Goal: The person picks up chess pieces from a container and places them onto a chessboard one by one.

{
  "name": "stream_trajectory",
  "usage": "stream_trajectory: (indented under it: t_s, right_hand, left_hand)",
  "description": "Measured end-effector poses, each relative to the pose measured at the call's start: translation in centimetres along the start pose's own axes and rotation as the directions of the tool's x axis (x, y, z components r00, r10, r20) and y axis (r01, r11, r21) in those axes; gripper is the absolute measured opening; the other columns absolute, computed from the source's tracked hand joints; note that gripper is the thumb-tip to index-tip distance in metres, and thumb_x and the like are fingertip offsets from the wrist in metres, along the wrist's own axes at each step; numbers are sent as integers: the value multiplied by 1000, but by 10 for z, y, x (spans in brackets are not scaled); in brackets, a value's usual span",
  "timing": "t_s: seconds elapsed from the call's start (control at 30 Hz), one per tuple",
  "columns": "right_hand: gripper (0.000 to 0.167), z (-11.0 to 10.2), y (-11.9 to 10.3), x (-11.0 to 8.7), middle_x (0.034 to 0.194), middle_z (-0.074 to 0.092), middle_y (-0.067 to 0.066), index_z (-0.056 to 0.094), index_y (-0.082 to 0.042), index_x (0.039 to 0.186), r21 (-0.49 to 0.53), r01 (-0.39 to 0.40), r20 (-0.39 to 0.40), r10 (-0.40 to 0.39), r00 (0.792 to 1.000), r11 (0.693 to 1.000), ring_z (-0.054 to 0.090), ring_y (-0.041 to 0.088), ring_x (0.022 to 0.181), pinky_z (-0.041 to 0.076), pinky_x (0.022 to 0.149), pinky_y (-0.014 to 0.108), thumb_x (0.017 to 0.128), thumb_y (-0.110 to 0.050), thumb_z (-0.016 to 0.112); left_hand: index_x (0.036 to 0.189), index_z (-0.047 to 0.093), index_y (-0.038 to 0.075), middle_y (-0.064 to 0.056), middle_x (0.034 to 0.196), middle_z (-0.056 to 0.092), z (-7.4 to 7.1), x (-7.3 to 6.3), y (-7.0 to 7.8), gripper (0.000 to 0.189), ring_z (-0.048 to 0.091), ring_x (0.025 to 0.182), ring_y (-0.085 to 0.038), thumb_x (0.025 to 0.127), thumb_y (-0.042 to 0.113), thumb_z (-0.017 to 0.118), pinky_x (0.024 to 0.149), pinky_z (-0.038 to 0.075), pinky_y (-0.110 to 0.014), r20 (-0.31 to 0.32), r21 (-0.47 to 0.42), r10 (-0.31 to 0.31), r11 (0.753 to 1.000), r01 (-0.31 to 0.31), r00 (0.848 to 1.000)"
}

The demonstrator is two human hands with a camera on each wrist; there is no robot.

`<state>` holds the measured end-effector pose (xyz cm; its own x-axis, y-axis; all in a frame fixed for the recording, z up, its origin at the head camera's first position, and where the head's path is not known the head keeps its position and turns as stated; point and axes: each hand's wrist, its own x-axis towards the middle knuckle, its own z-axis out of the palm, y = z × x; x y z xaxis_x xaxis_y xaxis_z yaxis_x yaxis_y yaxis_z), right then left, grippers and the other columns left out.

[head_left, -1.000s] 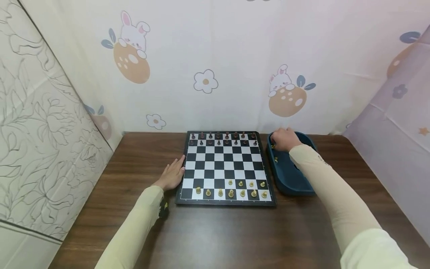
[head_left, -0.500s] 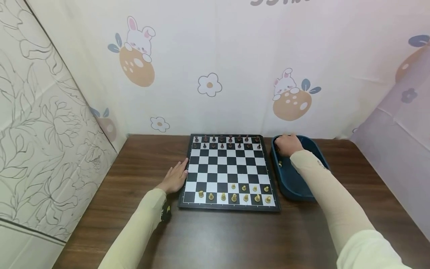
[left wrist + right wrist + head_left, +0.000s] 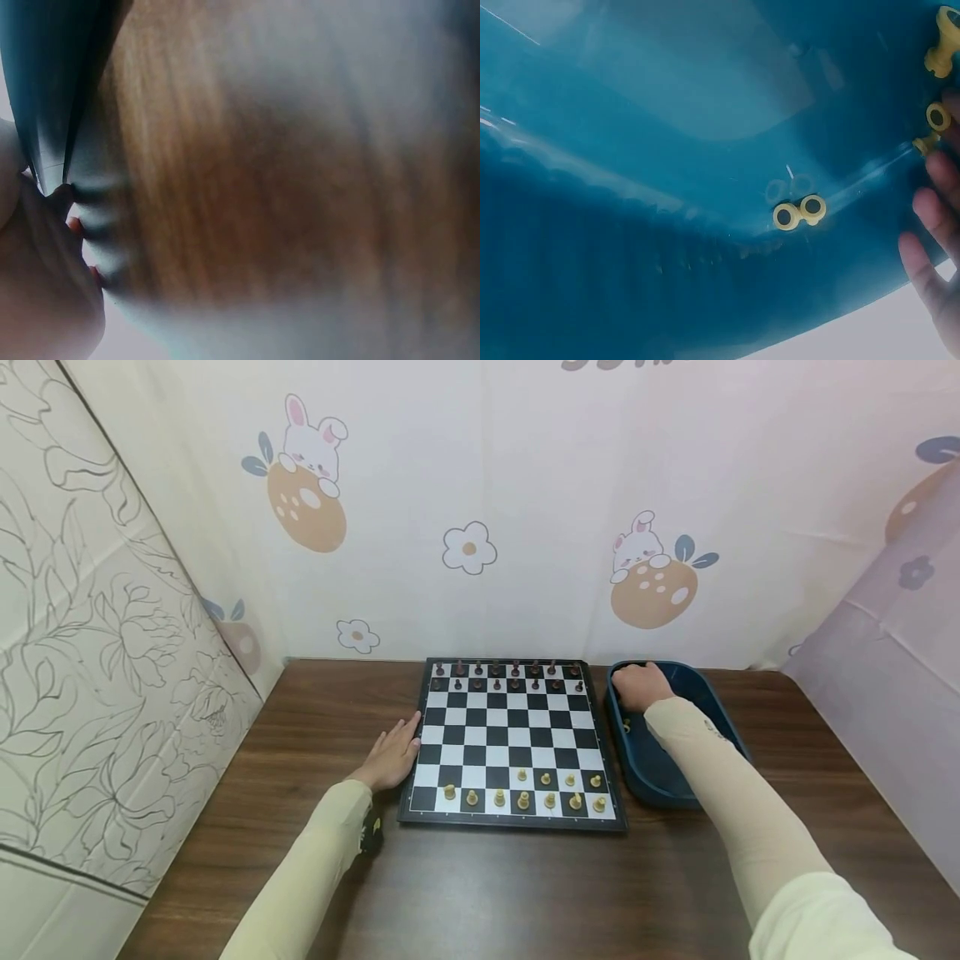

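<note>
A black-and-white chessboard lies flat on the wooden table. Dark red chess pieces fill its two far rows. Several yellow chess pieces stand along its near edge, with several smaller ones ahead of them on the right. My left hand rests with extended fingers against the board's left edge. Inside the blue bin my right hand reaches to the far left corner. In the right wrist view, loosely bent fingers are beside yellow pieces; the thumb is hidden. Two more pieces lie apart from them.
The bin stands just right of the board, close to the back of the table. A patterned curtain hangs behind the table, and a floral panel rises on the left. Bare wood lies before the board.
The whole scene has shifted slightly right and down in the head view. My right hand has lowered a little within the bin's far left corner. The left hand stays at the board's edge.
</note>
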<state>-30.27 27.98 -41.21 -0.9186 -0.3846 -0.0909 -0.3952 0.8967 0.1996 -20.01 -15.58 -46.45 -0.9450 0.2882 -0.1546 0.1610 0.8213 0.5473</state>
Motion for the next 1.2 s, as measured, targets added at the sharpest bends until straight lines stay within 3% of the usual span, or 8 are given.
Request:
stream_trajectory:
  t_s: [0.23,0.57,0.7,0.87,1.2]
  right_hand:
    - [15,3,2,2,63,57,5,61,-6,70,21,-15,14,15,1000,1000,54,24,63,49,73,51,83,1,64]
    - [26,-3,9,-4,55,49,2,53,-12,58,119,-24,18,22,1000,993,48,22,56,43,65,44,81,-6,64]
    - [20,-6,16,-6,56,52,0,61,-12,63,142,-9,18,7,1000,990,48,20,55,44,62,41,81,-13,68]
    - [12,-19,18,-15,66,61,1,70,-9,75,150,-9,12,7,1000,989,52,21,61,45,68,47,81,-19,70]
    - [10,-37,16,-29,74,62,2,71,-9,81,171,-2,-22,5,1000,985,53,23,70,43,75,50,81,-19,70]
  left_hand:
    - [154,10,8,-11,158,17,-1,0,1,54,9,144,-31,105,25,25,113,2,-53,10,-1,-7,1000,7,1000]
    - [154,8,10,-10,158,14,1,1,1,55,7,145,-30,105,27,24,114,1,-53,19,-4,-16,1000,16,1000]
    - [154,8,8,-11,158,15,-1,0,0,55,8,144,-31,105,26,25,113,2,-54,7,1,-5,1000,5,1000]
    - [154,9,8,-12,158,15,-2,0,1,55,9,144,-32,105,25,25,113,2,-54,3,1,-1,1000,1,1000]
    - [153,9,5,-16,157,17,0,1,1,54,10,144,-34,104,23,25,113,3,-55,7,-6,14,1000,-14,1000]
